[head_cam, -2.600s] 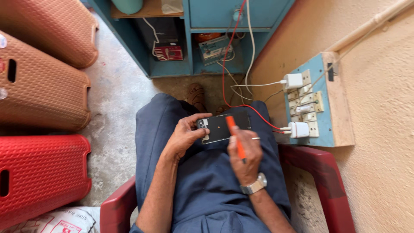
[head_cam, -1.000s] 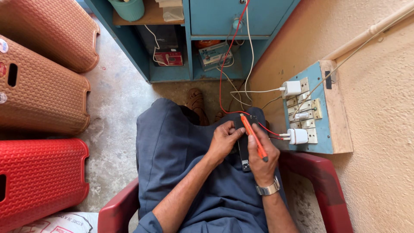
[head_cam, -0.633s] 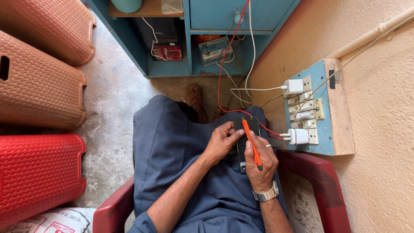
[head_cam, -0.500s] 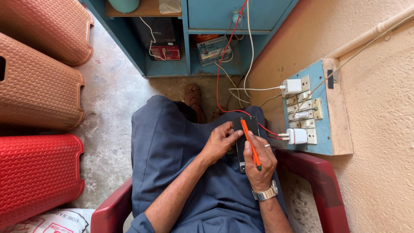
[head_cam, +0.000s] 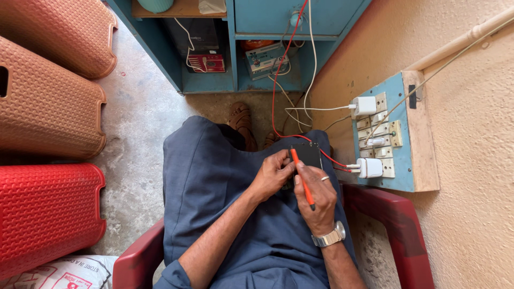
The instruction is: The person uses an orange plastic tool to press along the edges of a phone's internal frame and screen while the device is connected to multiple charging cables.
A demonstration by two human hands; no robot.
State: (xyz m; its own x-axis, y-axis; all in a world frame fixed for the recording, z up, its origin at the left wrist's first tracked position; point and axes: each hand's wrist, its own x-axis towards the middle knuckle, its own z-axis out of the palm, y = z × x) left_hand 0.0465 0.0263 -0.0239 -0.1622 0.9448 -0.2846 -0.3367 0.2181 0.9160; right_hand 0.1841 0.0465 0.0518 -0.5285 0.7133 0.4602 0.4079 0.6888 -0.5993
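I sit in a dark red plastic chair [head_cam: 399,225] with a small black flat device [head_cam: 309,155] on my right thigh. My left hand [head_cam: 273,174] grips the device's near left edge, fingers curled around it. My right hand [head_cam: 316,198], with a ring and a wristwatch, holds an orange-handled screwdriver [head_cam: 301,176] like a pen. Its tip points at the device's top left corner. Most of the device is hidden behind my hands.
A blue switchboard [head_cam: 388,134] with white plug adapters hangs on the wall to the right; red and white wires run from it to a blue cabinet [head_cam: 251,48] ahead. Red and brown plastic stools [head_cam: 48,214] are stacked at the left. A printed sack [head_cam: 59,273] lies bottom left.
Both hands and the device have shifted from the middle of my lap to the right thigh. The screwdriver now stands steeper, its tip at the device's corner.
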